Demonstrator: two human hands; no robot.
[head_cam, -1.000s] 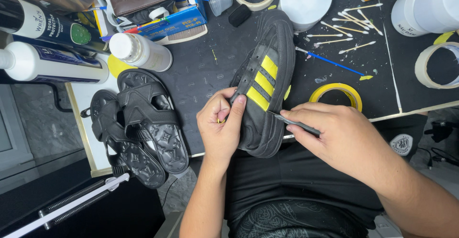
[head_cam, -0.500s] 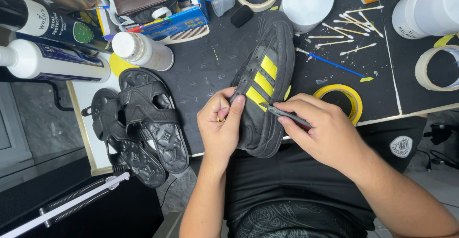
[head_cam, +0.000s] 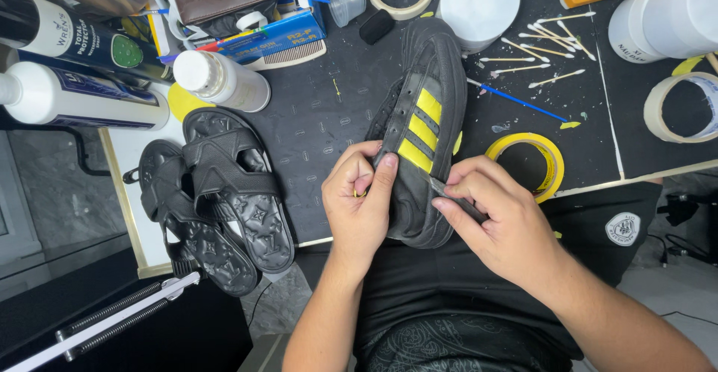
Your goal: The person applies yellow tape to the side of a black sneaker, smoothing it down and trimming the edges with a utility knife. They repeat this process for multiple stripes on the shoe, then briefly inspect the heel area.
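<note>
While my left hand (head_cam: 363,204) pinches the black sneaker (head_cam: 420,136) steady at mid-frame, my right hand (head_cam: 497,219) grips a thin blade (head_cam: 440,186) against its yellow stripes (head_cam: 417,133).

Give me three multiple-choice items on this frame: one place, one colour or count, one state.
1. Where do the black sandals lie relative to the black shoe?
A. To its left
B. To its right
C. On top of it

2. What colour are the stripes on the shoe?
A. White
B. Yellow
C. Red

3. What is the right hand doing?
A. Resting open on the mat
B. Holding a thin tool against the shoe
C. Lifting the yellow tape roll

Answers:
1 A, the sandals sit at the bench's left edge.
2 B, three yellow stripes show on the shoe's side.
3 B, its fingers pinch the tool at the shoe, while the left hand steadies the other side.
</note>
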